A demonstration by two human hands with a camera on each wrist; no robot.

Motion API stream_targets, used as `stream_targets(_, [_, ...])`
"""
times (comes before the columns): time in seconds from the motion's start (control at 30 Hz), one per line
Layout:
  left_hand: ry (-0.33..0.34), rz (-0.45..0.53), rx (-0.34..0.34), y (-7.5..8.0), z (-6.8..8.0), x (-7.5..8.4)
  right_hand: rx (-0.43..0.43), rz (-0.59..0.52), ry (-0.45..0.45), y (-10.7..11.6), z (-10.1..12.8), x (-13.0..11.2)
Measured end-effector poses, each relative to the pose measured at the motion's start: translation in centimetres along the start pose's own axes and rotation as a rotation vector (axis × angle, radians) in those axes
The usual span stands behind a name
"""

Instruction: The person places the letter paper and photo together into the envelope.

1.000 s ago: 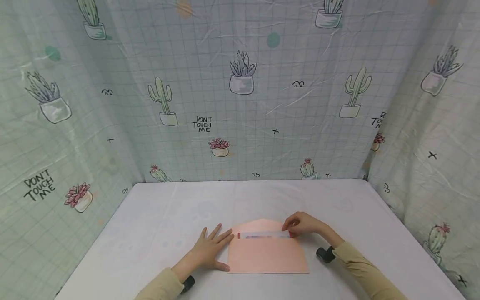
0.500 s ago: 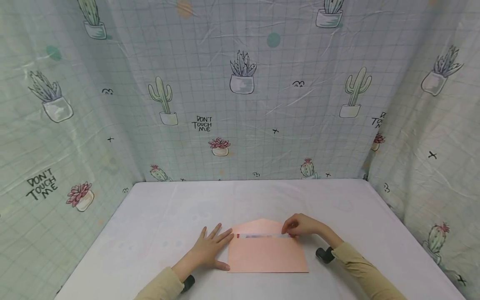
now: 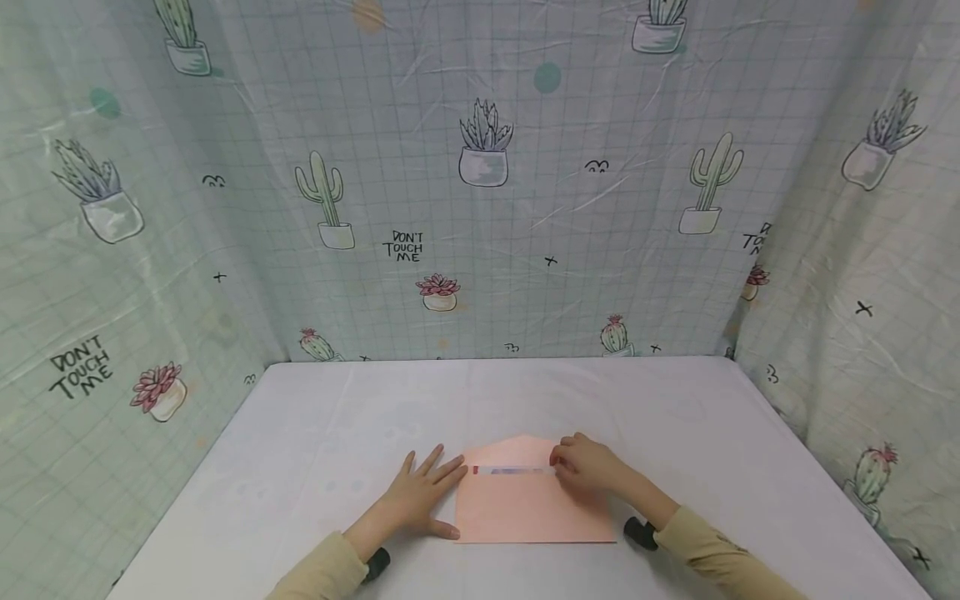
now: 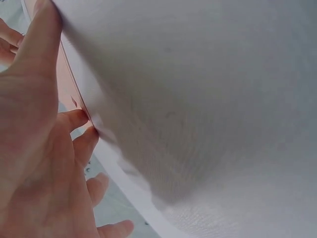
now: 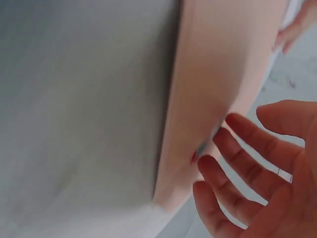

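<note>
A pink paper envelope [image 3: 525, 510] lies on the table with its flap opened away from me. A narrow strip of a white card [image 3: 510, 471] with red ends and bluish print shows at its mouth; the rest is hidden inside. My left hand [image 3: 418, 504] is spread flat, its thumb and fingertips along the envelope's left edge. Over the right part of the mouth, my right hand [image 3: 588, 465] touches the card's exposed edge with its fingertips. The right wrist view shows those fingers [image 5: 247, 166] loosely bent against the card edge, the thumb standing apart from them.
A white cloth covers the table [image 3: 360, 408]. Behind it and at both sides hangs a curtain [image 3: 480, 225] printed with cacti. Each wrist carries a small black camera [image 3: 640, 533].
The card has sunk a little further into the envelope. My right hand has shifted left along the mouth, from the card's right end inward. The left hand has stayed in place.
</note>
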State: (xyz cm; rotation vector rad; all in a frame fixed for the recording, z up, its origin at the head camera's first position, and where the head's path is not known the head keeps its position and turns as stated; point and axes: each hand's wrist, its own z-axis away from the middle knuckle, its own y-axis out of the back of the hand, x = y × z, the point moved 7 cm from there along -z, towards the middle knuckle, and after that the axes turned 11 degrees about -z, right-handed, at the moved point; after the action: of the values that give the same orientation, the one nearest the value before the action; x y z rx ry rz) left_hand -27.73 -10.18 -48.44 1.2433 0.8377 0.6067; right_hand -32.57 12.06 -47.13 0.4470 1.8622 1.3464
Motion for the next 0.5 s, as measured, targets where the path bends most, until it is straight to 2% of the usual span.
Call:
stream_targets(0.1, [-0.005,-0.007,0.005,0.1,0.0,0.0,0.026,0.101,0.055,-0.6,-0.2,-1.2])
stream_targets(0.2, [-0.007,-0.009,0.012,0.2,0.0,0.1,0.004,0.162,0.058,-1.3,-0.5,-1.9])
stream_targets(0.5, [0.008,0.0,0.008,0.5,-0.1,0.2,-0.101,0.16,-0.001,-2.3,-1.0,-2.3])
